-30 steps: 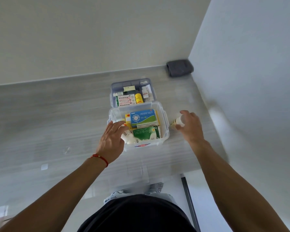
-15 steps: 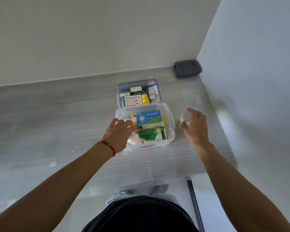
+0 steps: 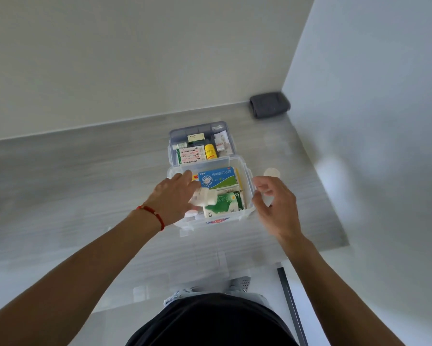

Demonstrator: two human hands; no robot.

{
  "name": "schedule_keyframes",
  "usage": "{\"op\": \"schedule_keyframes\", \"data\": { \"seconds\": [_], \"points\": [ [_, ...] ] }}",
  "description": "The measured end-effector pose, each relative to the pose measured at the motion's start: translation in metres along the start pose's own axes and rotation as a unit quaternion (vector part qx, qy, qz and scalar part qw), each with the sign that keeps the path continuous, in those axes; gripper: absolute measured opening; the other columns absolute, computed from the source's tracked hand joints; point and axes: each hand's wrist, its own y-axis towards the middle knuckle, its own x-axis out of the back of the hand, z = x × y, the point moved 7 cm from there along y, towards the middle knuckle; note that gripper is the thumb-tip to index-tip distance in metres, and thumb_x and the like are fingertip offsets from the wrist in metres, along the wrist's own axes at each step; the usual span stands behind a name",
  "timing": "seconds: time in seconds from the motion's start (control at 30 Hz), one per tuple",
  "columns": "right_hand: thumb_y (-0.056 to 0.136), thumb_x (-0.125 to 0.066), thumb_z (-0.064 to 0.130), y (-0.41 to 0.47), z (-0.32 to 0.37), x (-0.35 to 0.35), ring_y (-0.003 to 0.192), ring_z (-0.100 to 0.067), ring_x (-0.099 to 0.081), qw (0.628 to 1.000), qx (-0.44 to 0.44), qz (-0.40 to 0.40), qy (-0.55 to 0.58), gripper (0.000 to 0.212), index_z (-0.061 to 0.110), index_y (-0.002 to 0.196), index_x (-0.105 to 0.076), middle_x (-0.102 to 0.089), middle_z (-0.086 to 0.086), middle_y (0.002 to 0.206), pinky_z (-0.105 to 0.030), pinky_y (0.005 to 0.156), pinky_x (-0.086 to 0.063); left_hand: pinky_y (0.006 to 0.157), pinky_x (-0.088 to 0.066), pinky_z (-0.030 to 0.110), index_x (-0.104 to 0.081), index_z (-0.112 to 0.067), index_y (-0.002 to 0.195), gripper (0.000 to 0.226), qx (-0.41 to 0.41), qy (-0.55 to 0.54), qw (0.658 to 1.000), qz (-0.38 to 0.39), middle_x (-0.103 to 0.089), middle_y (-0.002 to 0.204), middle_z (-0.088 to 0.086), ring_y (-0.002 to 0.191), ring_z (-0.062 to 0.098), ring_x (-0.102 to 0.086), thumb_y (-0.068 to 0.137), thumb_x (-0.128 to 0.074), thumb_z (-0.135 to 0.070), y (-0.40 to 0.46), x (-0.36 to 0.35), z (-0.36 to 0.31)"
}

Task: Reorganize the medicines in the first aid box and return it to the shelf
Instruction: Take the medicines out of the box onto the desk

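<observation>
The clear first aid box [image 3: 248, 171] stands open on the grey counter. A blue Loratadine carton [image 3: 218, 178] and a green carton [image 3: 228, 205] lie in it. Behind it sits the grey insert tray [image 3: 197, 128] with a yellow bottle [image 3: 210, 151], a red-and-white carton [image 3: 190, 156] and small packs. My left hand [image 3: 172, 196] is over the box's left side, closed on a small white bottle [image 3: 205, 196]. My right hand [image 3: 276, 208] hovers just right of the box, fingers apart. A white bottle [image 3: 272, 173] stands upright beyond its fingers.
A folded dark grey cloth [image 3: 270, 104] lies in the far right corner of the counter [image 3: 85, 183]. A wall closes off the right side. The counter's front edge ends near my body, with a dark rail [image 3: 288, 295] below it.
My left hand has lifted a white bottle out of the box's left side. My right hand set its bottle upright on the counter and opened, pulling back slightly.
</observation>
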Motion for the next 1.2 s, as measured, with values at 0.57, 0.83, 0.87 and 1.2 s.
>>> {"op": "schedule_keyframes", "data": {
  "seconds": [0.57, 0.83, 0.87, 1.2],
  "points": [
    [0.082, -0.08, 0.024, 0.011, -0.079, 0.056, 0.088, 0.009, -0.065, 0.966, -0.234, -0.103, 0.048, 0.047, 0.029, 0.122, -0.056, -0.064, 0.018, 0.103, -0.001, 0.066, -0.044, 0.092, -0.053, 0.043, -0.071, -0.013, 0.112, 0.023, 0.104, -0.323, 0.931, -0.131, -0.065, 0.108, 0.004, 0.098, 0.023, -0.06, 0.089, -0.071, -0.016, -0.016, -0.021, -0.036],
    [0.084, -0.08, 0.009, 0.005, -0.129, 0.009, 0.109, -0.031, -0.06, 0.976, -0.204, 0.015, -0.073, 0.051, 0.008, 0.13, -0.057, -0.062, -0.013, 0.122, -0.031, 0.087, -0.043, 0.085, -0.057, 0.04, -0.073, -0.012, 0.103, 0.019, 0.159, -0.355, 0.909, -0.15, -0.068, 0.099, 0.003, 0.091, 0.019, -0.064, 0.088, -0.074, -0.025, -0.029, -0.033, -0.029],
    [0.085, -0.08, 0.009, 0.005, -0.131, 0.005, 0.112, -0.032, -0.059, 0.975, -0.201, 0.025, -0.089, 0.052, 0.007, 0.132, -0.056, -0.061, -0.014, 0.125, -0.03, 0.087, -0.042, 0.085, -0.058, 0.04, -0.073, -0.012, 0.103, 0.02, 0.164, -0.361, 0.906, -0.15, -0.068, 0.1, 0.003, 0.091, 0.019, -0.064, 0.088, -0.075, -0.025, -0.029, -0.034, -0.028],
    [0.087, -0.072, 0.016, 0.009, -0.109, 0.02, 0.132, -0.034, -0.048, 0.98, -0.165, -0.01, -0.106, 0.06, 0.008, 0.142, -0.049, -0.053, -0.015, 0.141, -0.045, 0.109, -0.043, 0.086, -0.057, 0.026, -0.073, -0.014, 0.103, 0.027, 0.215, -0.4, 0.883, -0.122, -0.068, 0.103, -0.001, 0.094, 0.015, -0.064, 0.082, -0.08, -0.029, -0.028, -0.039, -0.019]
  ]
}}
